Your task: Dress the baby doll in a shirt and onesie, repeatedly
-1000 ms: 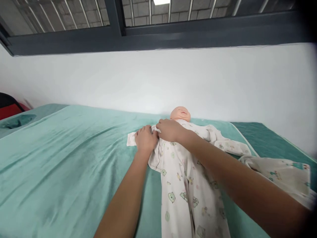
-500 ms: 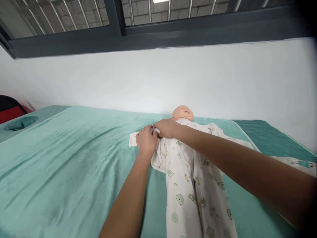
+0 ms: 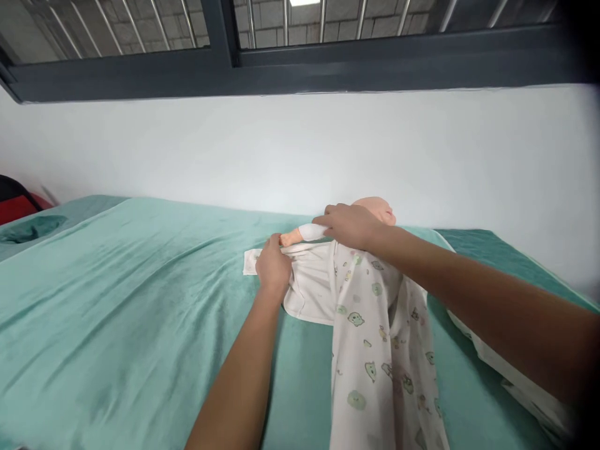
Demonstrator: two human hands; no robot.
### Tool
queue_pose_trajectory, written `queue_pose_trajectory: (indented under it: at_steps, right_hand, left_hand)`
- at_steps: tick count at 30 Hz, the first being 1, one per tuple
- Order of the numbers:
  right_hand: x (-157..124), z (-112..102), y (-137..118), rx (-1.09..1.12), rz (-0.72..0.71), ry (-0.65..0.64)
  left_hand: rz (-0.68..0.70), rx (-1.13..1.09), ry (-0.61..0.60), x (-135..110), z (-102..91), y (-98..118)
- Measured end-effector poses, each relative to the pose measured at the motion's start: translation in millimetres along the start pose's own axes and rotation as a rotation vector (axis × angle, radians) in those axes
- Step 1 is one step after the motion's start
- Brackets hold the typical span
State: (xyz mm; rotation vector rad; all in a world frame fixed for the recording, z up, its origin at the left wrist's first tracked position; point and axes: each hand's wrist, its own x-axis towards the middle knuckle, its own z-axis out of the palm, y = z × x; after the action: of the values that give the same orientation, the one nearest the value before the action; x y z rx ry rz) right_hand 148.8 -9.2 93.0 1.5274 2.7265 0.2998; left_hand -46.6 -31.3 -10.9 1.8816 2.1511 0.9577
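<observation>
A baby doll [image 3: 374, 205] lies at the back of the bed, its head turned toward the right. Its forearm stretches out to the left, with the small bare doll's hand [image 3: 291, 237] poking out of a white sleeve [image 3: 312, 232]. My left hand [image 3: 274, 269] is closed, its fingertips pinching the doll's hand. Bent round the sleeve near the doll's shoulder are the fingers of my right hand [image 3: 351, 225]; its thumb is hidden. White baby clothes [image 3: 370, 344] with green animal prints cover the doll's body and trail toward me. Beneath its arm lies a white cloth flap [image 3: 309, 287].
A green sheet [image 3: 140, 312] with soft folds covers the bed. Behind it stands a white wall [image 3: 210, 156] under a dark window frame [image 3: 140, 81]. More white cloth [image 3: 506, 369] lies under my right forearm. A red and black item [image 3: 16, 200] sits at far left.
My right hand has moved right and up, away from my left hand, with the sleeve. The doll's hand and forearm now show. The doll and its clothes have shifted right.
</observation>
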Motion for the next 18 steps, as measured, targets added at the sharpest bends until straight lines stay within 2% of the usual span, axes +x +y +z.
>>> queue_pose_trajectory:
  at_steps: [5, 8, 10, 12, 14, 16, 18]
  right_hand:
    - [8, 10, -23, 0.095, -0.074, -0.048]
    - [7, 14, -42, 0.144, -0.066, -0.086]
    - [-5, 15, -43, 0.262, -0.015, -0.012]
    - [-27, 18, -31, 0.435, 0.102, 0.149]
    - [-53, 28, -11, 0.588, 0.287, 0.324]
    - [-78, 47, 11, 0.665, 0.514, 0.454]
    - [-97, 72, 27, 0.629, 0.715, 0.525]
  left_hand:
    - [0.163, 0.229, 0.119, -6, 4.9, 11]
    - [0.334, 0.297, 0.043, -11, 10.5, 19]
    - [0.406, 0.304, -0.023, -12, 13.2, 22]
    - [0.403, 0.325, -0.031, -12, 13.7, 24]
    - [0.352, 0.365, 0.001, -12, 12.1, 25]
    - [0.288, 0.400, 0.036, -11, 9.9, 23]
    - [0.239, 0.420, 0.060, -9, 8.6, 20]
